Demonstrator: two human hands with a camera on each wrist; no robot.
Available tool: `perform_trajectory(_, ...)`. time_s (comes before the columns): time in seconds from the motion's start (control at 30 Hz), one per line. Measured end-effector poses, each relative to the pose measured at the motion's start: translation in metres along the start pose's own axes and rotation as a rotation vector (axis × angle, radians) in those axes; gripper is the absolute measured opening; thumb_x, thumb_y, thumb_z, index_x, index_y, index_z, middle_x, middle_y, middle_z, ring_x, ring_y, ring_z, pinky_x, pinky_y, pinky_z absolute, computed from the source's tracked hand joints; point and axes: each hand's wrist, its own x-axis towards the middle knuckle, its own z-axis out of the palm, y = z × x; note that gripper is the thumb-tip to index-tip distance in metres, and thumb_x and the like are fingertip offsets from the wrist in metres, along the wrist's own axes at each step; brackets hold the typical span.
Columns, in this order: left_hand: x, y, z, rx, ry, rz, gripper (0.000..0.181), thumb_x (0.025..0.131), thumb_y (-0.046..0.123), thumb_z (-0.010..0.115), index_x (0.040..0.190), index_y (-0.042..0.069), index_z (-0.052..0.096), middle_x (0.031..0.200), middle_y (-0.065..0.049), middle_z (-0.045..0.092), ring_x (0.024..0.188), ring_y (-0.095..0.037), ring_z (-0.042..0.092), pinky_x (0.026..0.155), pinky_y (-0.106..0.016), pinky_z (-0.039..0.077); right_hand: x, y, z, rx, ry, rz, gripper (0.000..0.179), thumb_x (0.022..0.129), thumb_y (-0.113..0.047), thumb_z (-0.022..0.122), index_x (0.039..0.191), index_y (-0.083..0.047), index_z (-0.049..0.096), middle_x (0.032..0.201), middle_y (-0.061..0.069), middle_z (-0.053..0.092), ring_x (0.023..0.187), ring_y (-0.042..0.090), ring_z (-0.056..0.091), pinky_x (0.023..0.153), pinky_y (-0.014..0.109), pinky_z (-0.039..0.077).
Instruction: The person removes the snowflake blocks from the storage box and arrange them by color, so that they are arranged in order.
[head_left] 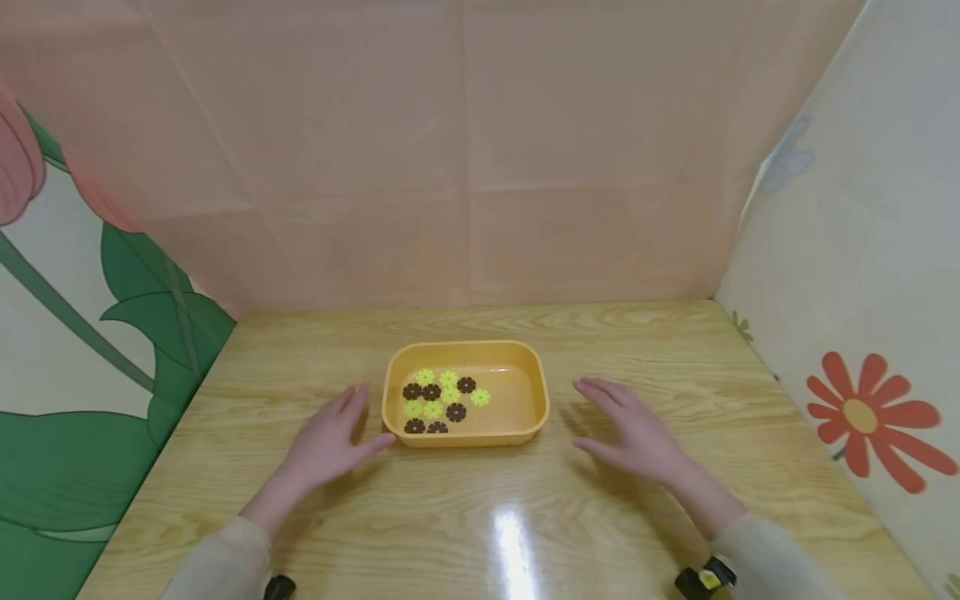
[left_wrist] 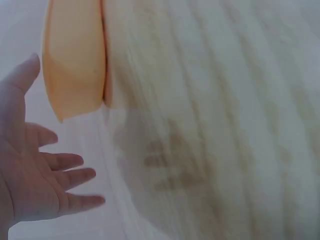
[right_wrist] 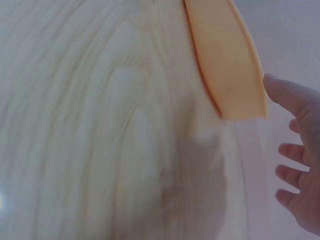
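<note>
Looks like the lining-up step: yellow tray (head_left: 465, 440), flower pieces (head_left: 450, 394) inside, is set on the counter (head_left: 420, 517); left hand (head_left: 330, 442) and right hand (head_left: 637, 433) are held spread, empty, beside its ends. Probably both should be brought inward.

Head view's bright and even, glare (head_left: 513, 550) blazing at six o'clock on the desk (head_left: 420, 517)! Soft shadows (head_left: 352, 479) lie by the hands (head_left: 330, 442) (head_left: 637, 437), and both wrist views look milky and blurred.
</note>
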Motion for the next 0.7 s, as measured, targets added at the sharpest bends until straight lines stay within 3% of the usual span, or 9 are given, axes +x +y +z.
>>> perform_trajectory(0.17,0.011,0.01,-0.006,-0.17,0.022,-0.032,0.101,0.084,0.055,0.072,0.154,-0.001,0.026,0.147,-0.028,0.04,0.129,-0.046,0.044,0.105,-0.066,0.038,0.019,-0.012,0.007,0.093,0.001,-0.032,0.077,0.077,-0.026,0.087,0.143,-0.008,0.051,0.133,0.013,0.056,0.121,0.034,0.052,0.1,0.056,0.047)
perform_trajectory(0.43,0.027,0.022,-0.012,-0.241,0.013,-0.071,0.099,0.083,0.052,0.075,0.153,-0.002,0.029,0.141,-0.028,0.047,0.12,-0.041,0.054,0.101,-0.059,0.046,0.051,-0.038,0.012,0.229,-0.081,-0.078,0.074,0.079,-0.021,0.086,0.143,-0.007,0.052,0.133,0.013,0.056,0.122,0.033,0.052,0.103,0.053,0.046)
perform_trajectory(0.7,0.039,0.022,-0.011,-0.348,-0.013,-0.151,0.098,0.084,0.05,0.075,0.152,-0.003,0.029,0.14,-0.029,0.046,0.116,-0.04,0.057,0.096,-0.053,0.052,0.073,-0.052,0.025,0.296,-0.132,-0.119,0.07,0.082,-0.022,0.083,0.144,-0.007,0.051,0.139,0.011,0.055,0.127,0.031,0.05,0.108,0.051,0.042)
